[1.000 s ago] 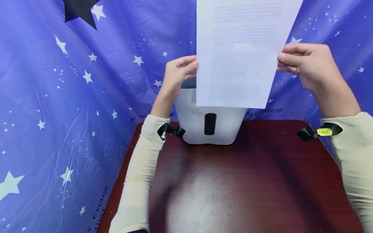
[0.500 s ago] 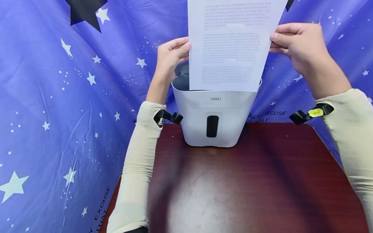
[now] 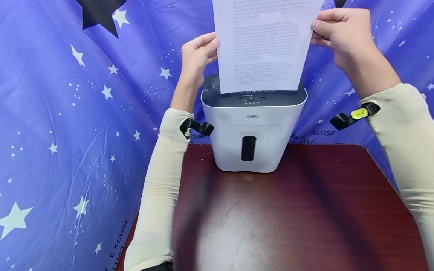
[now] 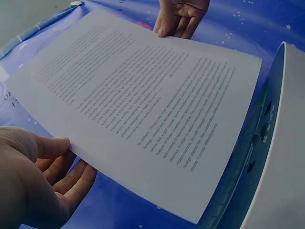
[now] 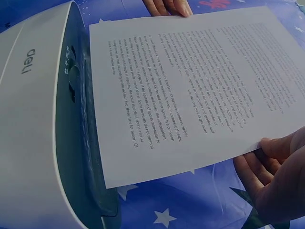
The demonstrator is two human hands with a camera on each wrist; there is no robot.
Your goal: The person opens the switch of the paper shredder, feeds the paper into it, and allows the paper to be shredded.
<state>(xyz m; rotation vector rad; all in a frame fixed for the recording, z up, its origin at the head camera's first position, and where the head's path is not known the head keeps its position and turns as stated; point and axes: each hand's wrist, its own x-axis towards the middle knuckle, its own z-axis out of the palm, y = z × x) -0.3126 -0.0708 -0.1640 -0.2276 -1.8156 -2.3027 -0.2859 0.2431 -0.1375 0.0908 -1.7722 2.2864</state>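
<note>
A printed sheet of paper (image 3: 261, 45) hangs upright over the dark top of a white paper shredder (image 3: 251, 131) marked "deli". My left hand (image 3: 196, 56) pinches its left edge between thumb and fingers, and my right hand (image 3: 349, 35) pinches the right edge a little higher. In the left wrist view, the lower edge of the sheet (image 4: 143, 100) lies close to the shredder's dark top (image 4: 259, 138). The right wrist view shows that edge of the sheet (image 5: 186, 95) right beside the slot area of the shredder (image 5: 33, 105).
The shredder stands at the back of a dark red wooden table (image 3: 271, 210). Behind and to the left hangs a blue curtain (image 3: 68, 131) with white stars. Black straps with small mounts (image 3: 196, 127) sit on both sleeves.
Both hands have risen in the head view and moved slightly left with the sheet. The sheet's lower edge now sits over the shredder's top, where before it covered the front.
</note>
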